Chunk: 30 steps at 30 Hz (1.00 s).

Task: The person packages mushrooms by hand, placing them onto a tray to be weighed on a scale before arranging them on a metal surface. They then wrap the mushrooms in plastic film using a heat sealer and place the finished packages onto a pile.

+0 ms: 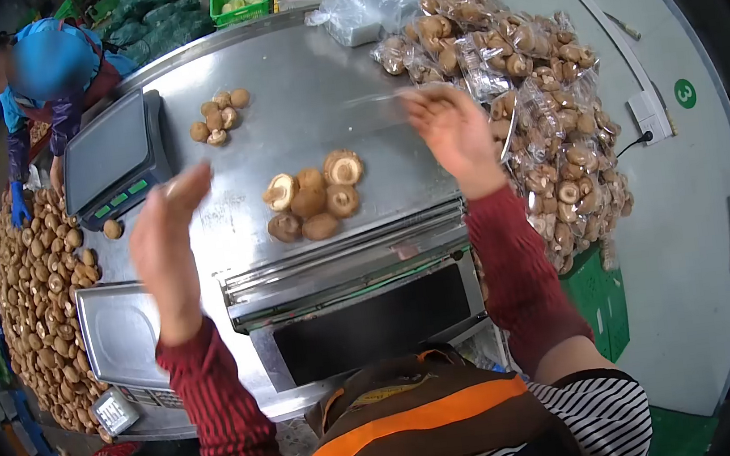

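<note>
My left hand (170,241) is motion-blurred above the table's left part, fingers stretched out and nothing visible in it. To the right, my right hand (455,137) is raised beside the bagged mushrooms, palm showing and fingers loosely spread. A thin clear streak, perhaps plastic film, touches or passes its fingertips; which one I cannot tell. Between my hands a cluster of large mushrooms (310,200) lies loose on the metal table (294,83), some with stems up. Farther back is a group of smaller mushrooms (213,119).
Left stand a black scale (109,153), a metal tray (120,332) and a heap of loose mushrooms (41,310). A co-worker (50,75) leans there. Bagged mushrooms (550,117) pile up right. Plastic bags (351,22) lie at the back. A wrapping machine (366,318) is in front.
</note>
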### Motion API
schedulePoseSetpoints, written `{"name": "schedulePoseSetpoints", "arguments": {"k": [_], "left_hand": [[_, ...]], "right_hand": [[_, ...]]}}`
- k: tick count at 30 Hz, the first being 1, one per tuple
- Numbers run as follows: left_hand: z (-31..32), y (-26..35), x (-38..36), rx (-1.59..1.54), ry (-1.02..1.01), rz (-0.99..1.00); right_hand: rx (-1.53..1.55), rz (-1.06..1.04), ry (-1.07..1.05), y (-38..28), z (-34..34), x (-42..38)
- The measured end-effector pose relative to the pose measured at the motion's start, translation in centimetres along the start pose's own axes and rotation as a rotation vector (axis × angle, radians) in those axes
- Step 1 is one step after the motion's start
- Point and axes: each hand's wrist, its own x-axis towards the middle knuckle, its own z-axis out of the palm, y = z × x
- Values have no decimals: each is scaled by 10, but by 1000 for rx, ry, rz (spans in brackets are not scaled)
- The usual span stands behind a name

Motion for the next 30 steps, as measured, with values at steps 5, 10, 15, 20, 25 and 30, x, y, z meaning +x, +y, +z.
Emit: {"name": "schedulePoseSetpoints", "arguments": {"k": [5, 10, 15, 20, 25, 30], "left_hand": [[-21, -138, 56, 913, -343, -226], [-33, -128, 20, 1018, -825, 203], [-29, -113, 9, 964, -752, 262], [-27, -98, 4, 997, -775, -19], [-58, -106, 15, 748, -727, -178], [-76, -123, 7, 635, -619, -281]], "right_hand": [[-621, 127, 57, 77, -61, 64], [-907, 386, 16, 87, -69, 38], [-1046, 563, -163, 78, -56, 48], [-1559, 600, -341, 62, -26, 50], [-1495, 319, -662, 58, -62, 35], [-1147, 365, -221, 80, -60, 9]]}}
